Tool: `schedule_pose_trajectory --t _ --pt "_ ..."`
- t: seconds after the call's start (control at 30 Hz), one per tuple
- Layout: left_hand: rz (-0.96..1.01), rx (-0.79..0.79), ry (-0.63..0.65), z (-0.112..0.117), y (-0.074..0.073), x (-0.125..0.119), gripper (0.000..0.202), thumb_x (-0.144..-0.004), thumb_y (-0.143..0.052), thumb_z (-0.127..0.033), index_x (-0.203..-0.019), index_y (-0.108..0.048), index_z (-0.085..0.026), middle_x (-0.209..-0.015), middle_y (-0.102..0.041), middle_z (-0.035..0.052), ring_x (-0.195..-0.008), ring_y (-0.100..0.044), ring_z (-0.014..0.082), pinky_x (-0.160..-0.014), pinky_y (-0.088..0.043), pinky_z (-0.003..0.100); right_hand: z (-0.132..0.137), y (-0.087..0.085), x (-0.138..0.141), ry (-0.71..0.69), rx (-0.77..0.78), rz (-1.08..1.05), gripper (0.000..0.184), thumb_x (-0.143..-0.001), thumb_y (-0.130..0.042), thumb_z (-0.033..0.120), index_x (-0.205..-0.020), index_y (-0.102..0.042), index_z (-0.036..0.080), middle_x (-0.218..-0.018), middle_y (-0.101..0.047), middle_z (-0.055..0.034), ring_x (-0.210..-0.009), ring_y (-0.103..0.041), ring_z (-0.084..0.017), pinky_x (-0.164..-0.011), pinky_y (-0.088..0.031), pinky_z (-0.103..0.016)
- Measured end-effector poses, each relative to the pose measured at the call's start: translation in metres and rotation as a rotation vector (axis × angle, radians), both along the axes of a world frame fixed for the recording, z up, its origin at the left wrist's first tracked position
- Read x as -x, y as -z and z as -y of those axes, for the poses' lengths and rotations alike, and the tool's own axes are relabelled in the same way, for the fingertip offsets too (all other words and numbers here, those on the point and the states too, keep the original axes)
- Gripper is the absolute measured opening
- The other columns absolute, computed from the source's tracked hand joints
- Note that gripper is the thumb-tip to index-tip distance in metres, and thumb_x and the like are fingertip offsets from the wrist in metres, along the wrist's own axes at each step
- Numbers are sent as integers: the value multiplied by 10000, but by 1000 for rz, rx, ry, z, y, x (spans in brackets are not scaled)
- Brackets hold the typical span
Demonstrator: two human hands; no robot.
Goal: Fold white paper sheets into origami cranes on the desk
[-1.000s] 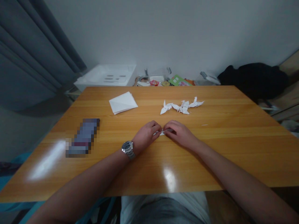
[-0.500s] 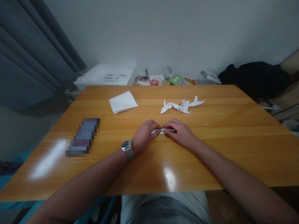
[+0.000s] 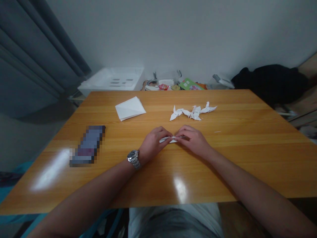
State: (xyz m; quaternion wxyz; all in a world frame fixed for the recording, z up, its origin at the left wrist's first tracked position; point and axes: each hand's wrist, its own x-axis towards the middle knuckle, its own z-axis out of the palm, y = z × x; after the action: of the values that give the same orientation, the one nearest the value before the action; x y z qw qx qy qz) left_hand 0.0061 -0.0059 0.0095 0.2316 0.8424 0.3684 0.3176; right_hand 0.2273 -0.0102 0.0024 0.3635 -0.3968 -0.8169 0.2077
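The left hand [image 3: 153,142] and the right hand [image 3: 195,140] were positioned over the middle of the wooden table [image 3: 158,181], with their fingertips nearly meeting. A narrow piece of folded white paper [image 3: 173,140] was located between them, at or just above the tabletop. The left thumb and forefinger pinched its left part; the right thumb and forefinger pinched its right part. The state of the other fingers could not be told, as they were partly hidden. A metal watch [image 3: 133,159] was fitted on the left wrist. Beyond the right hand lay a row of folded paper figures [image 3: 196,113]; beyond the left hand lay a stack of paper sheets [image 3: 130,109]. A blurred phone [image 3: 89,144] lay farther left, well apart from the hands.
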Motion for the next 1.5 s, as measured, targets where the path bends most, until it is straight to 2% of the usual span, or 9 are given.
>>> schedule_pose_trajectory --t 0.4,0.57,0.67,0.83,0.93,1.13,1.27,1.5 --pt "-44 -107 -99 0 -4 2 149 -970 -568 -247 -920 -688 -174 -927 -648 58 -886 -575 191 -815 -460 332 -2 -3 -8 31 -24 12 134 -928 -655 318 -933 -749 222 -899 -661 -57 -846 -628 -203 -767 -499 -349" --pt "-96 -144 -66 -1 -3 1 141 -972 -553 -236 -954 -679 -176 -950 -638 56 -886 -574 187 -819 -463 323 -1 -4 -8 36 8 22 160 -936 -641 332 -914 -750 217 -889 -668 -57 -835 -628 -198 -758 -501 -345" --pt "-144 -165 -21 -1 -4 2 170 -980 -554 -290 -1002 -681 -179 -976 -641 61 -894 -578 190 -818 -463 321 0 -5 -6 21 -1 30 168 -945 -627 328 -915 -752 218 -891 -669 -57 -835 -627 -197 -764 -501 -346" --pt "-139 -142 -24 -1 -5 4 190 -987 -547 -300 -941 -691 -185 -934 -632 53 -867 -579 178 -794 -463 303 1 -8 -8 -10 -73 83 177 -962 -600 318 -965 -756 235 -912 -664 -62 -864 -618 -208 -784 -493 -359" --pt "-113 -108 -52 -2 -5 4 179 -977 -564 -290 -906 -693 -188 -915 -624 46 -853 -579 171 -778 -461 291 -1 -9 -12 18 -133 141 187 -963 -597 322 -984 -767 246 -901 -660 -64 -843 -608 -210 -754 -480 -357" --pt "-165 -112 -51 -2 -7 4 201 -986 -542 -297 -933 -699 -182 -906 -613 55 -834 -575 174 -759 -452 291 -5 -10 -16 5 -199 221 235 -978 -572 313 -910 -774 217 -841 -672 -67 -786 -592 -202 -711 -461 -349" --pt "-150 -111 -47 -2 -8 6 208 -989 -536 -294 -957 -706 -178 -912 -618 61 -843 -576 177 -772 -460 296 -7 -10 -19 -1 -247 240 239 -982 -566 320 -925 -770 210 -877 -685 -75 -811 -599 -211 -728 -467 -357" --pt "-116 -79 -49 -2 -7 8 226 -995 -526 -302 -984 -718 -183 -924 -630 62 -864 -591 177 -792 -474 298 -8 -10 -26 -21 -199 269 222 -990 -541 266 -999 -760 229 -945 -689 -81 -866 -599 -222 -769 -478 -381"
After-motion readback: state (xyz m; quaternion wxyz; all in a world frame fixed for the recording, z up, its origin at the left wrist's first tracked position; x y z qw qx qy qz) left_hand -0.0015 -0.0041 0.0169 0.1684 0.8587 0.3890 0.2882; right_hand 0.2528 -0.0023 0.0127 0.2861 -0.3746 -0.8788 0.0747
